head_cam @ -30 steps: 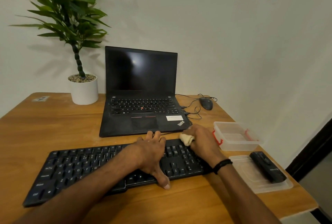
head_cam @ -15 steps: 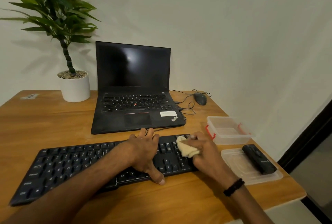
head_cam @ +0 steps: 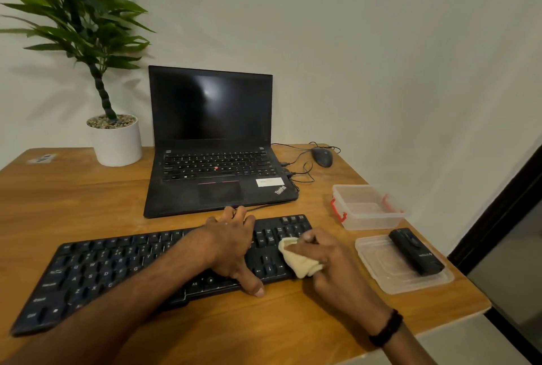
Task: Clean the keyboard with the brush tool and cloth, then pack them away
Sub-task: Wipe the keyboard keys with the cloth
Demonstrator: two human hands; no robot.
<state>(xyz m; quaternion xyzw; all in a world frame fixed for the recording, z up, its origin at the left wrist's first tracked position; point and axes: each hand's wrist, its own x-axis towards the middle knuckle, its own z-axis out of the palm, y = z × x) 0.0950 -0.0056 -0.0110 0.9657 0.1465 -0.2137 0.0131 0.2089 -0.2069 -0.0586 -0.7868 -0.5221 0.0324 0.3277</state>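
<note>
Gripping a bunched cream cloth [head_cam: 299, 260], the right hand [head_cam: 331, 259] has its fingers and thumb curled round the wad. It presses the wad onto the keys at the right end of the black keyboard [head_cam: 117, 271], beside the arrow keys. A black wristband [head_cam: 387, 328] sits on that wrist, nearest the camera.

The left hand [head_cam: 231, 244] lies flat across the keyboard right of its middle. Its fingers are straight and spread, the tips reach past the far edge, and the thumb comes down over the near edge. It holds nothing. The keyboard runs slantwise over the wooden table [head_cam: 73, 197], with its left end closer to the camera.

Right of the keyboard and apart from it, a clear plastic lid [head_cam: 390, 279] lies flat near the table's right edge. The black brush tool [head_cam: 415, 251] lies on the lid with its long side pointing away from the camera, and neither hand touches it. Its bristles cannot be made out. Just beyond the lid stands a clear plastic container [head_cam: 366, 209] with red clips, upright and uncovered.

Behind the keyboard is an open black ThinkPad laptop [head_cam: 214, 144] with a dark screen. Its front edge is just beside the left fingertips. Cables [head_cam: 305, 171] trail from the laptop's right side toward a dark mouse [head_cam: 322, 157] near the far right corner.

At far left, a white pot [head_cam: 117, 144] topped with pebbles holds a green leafy plant [head_cam: 73, 13]. It stands against a pale wall [head_cam: 381, 57].
</note>
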